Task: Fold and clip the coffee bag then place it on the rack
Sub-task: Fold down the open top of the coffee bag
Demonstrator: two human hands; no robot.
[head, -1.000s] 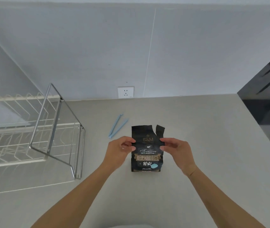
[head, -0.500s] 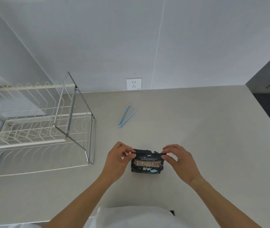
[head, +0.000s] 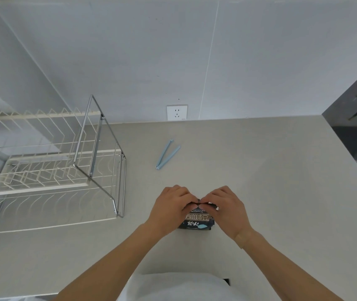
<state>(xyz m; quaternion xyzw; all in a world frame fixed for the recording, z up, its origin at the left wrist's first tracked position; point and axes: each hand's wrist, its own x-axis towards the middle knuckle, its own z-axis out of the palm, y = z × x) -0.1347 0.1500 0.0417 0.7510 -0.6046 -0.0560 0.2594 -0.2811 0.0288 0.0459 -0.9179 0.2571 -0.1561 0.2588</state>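
1. Count: one coffee bag (head: pixel 196 221), one blue clip (head: pixel 167 154), one rack (head: pixel 64 166).
2. Left hand (head: pixel 170 208) and right hand (head: pixel 227 208): fingers pinched together on the bag's folded top.
3. Bag stands on the surface (head: pixel 271 192), well apart from the clip.

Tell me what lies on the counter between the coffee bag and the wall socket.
In the head view, only the blue clip lies between the coffee bag and the wall socket, open in a V; otherwise the counter is bare.
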